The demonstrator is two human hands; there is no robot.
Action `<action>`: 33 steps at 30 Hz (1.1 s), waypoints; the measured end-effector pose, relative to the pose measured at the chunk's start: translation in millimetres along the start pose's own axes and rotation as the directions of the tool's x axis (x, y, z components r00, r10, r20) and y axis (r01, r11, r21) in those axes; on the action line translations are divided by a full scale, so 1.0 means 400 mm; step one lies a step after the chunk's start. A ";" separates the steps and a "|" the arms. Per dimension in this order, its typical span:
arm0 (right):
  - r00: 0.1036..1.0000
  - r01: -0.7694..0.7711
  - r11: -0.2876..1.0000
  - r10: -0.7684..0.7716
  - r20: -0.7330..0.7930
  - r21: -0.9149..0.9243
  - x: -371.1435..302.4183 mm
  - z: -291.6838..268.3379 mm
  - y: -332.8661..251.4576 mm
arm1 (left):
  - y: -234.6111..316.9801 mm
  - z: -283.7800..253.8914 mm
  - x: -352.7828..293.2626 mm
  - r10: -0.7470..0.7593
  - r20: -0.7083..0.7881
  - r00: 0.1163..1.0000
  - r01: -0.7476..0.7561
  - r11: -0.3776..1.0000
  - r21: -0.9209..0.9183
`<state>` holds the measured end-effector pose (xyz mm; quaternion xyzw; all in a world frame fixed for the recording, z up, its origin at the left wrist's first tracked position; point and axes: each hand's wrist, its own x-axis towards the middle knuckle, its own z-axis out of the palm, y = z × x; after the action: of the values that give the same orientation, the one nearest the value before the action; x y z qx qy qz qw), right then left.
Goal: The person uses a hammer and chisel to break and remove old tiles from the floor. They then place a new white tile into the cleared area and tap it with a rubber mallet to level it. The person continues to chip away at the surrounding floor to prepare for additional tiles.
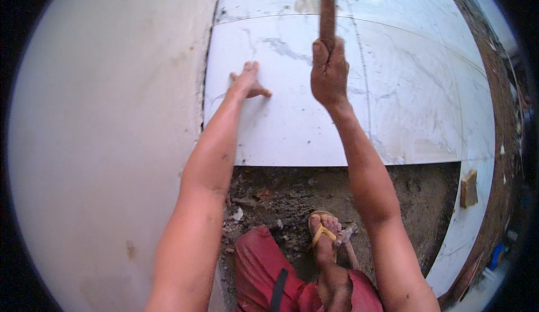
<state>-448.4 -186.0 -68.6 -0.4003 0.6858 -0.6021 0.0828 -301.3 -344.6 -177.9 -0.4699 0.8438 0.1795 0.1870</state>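
Note:
My left hand (249, 83) rests on a white marble-look floor tile (292, 126), fingers spread, near the tile's left edge by the wall. It holds nothing. My right hand (330, 73) is closed around a brown wooden handle (327, 8), held up over the tiles. The handle runs away from me past the top of the view, so its far end is hidden. Thin joints separate this tile from its neighbours to the right and beyond, and grey smudges and specks mark their surfaces.
A pale wall (106, 126) runs along the left. Rough dark soil (410, 199) with rubble lies on my side of the tile edge, where my sandalled foot (324, 228) stands. A yellowish-brown block (469, 189) sits on a tile strip at right, beside brown ground.

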 end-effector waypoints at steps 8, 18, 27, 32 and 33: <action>0.922 -0.253 0.967 0.253 0.293 -0.037 -0.029 0.134 0.056 | -0.020 0.011 -0.017 0.002 -0.008 1.000 -0.003 0.997 -0.074; 0.865 -0.296 0.919 0.374 0.335 -0.261 -0.076 0.019 0.054 | -0.010 0.027 -0.007 0.012 -0.051 0.999 -0.016 0.997 -0.076; 0.976 -0.085 0.977 0.121 0.180 -0.197 -0.141 -0.162 -0.021 | 0.186 0.085 -0.223 -0.040 0.015 0.999 0.043 0.980 -0.196; 0.860 -0.317 0.866 0.434 0.267 -0.388 -0.164 -0.194 0.135 | 0.173 0.068 -0.211 -0.074 0.052 0.996 0.082 0.979 -0.185; 0.897 -0.293 0.919 0.360 0.256 -0.265 -0.133 -0.216 0.047 | 0.159 0.075 -0.205 -0.086 0.057 0.995 0.095 0.978 -0.184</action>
<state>-473.0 -86.8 -82.3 -0.3722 0.7851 -0.4322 0.2415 -311.6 -239.3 -156.1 -0.5186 0.7962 0.2607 0.1707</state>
